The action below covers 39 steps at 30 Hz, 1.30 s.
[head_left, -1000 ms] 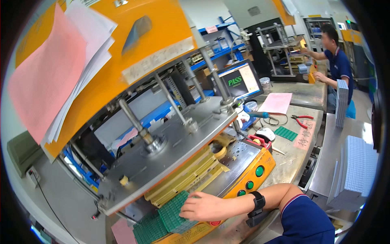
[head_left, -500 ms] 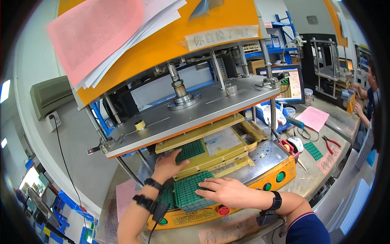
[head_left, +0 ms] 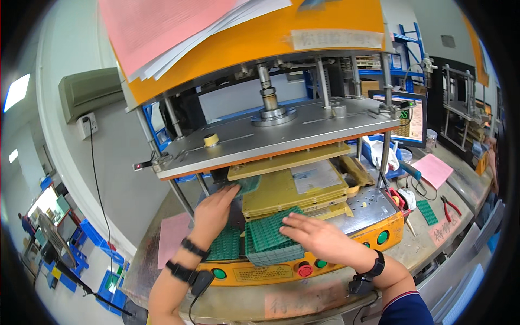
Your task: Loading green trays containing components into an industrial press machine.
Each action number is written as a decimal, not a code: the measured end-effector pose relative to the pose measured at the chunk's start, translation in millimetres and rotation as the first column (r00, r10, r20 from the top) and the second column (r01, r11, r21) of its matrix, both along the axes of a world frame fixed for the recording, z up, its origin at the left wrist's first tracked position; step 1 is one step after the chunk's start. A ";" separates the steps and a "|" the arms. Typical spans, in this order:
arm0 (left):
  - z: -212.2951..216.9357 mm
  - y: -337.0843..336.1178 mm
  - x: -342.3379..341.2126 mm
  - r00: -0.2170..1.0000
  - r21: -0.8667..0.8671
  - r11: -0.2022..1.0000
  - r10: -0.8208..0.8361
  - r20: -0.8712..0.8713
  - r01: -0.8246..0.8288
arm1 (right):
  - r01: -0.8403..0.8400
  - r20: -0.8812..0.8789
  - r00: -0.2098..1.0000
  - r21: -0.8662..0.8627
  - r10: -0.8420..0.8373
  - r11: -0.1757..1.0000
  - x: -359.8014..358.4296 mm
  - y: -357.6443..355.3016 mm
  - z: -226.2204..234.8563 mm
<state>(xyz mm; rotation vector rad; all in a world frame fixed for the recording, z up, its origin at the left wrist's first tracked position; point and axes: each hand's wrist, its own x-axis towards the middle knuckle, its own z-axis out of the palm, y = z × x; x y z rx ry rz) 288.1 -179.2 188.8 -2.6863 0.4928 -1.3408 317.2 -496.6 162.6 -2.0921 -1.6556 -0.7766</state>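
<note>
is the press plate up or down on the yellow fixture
Up. The grey metal press plate hangs clear above the yellow fixture block, with an open gap the left hand reaches into.

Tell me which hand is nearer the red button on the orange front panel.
Right. The right hand lies on the green boards just above the red button; the left hand reaches under the press, farther away.

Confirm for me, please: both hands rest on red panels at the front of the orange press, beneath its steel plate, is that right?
Not quite: the head view shows the panels are green, not red. The left hand and the right hand do rest on green panels at the front of the orange press, beneath its steel plate.
</note>
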 end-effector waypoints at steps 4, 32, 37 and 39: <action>-32.8 27.6 -91.3 0.976 0.057 0.994 0.101 -0.193 -0.091 | 0.069 -0.061 0.996 0.070 -0.064 0.995 8.1 -2.5 6.9; -183.6 -37.6 -198.9 0.960 -0.573 0.806 -0.018 -0.278 -0.151 | 0.156 -0.227 0.961 -0.019 -0.156 0.988 138.0 90.2 -5.7; -181.7 -38.6 -198.8 0.959 -0.573 0.803 -0.004 -0.283 -0.166 | 0.175 -0.227 0.957 -0.043 -0.181 0.984 136.0 91.0 -4.8; -180.7 -38.7 -198.9 0.971 -0.546 0.826 0.007 -0.240 -0.141 | 0.205 -0.225 0.950 -0.080 -0.218 0.975 135.9 91.2 -4.9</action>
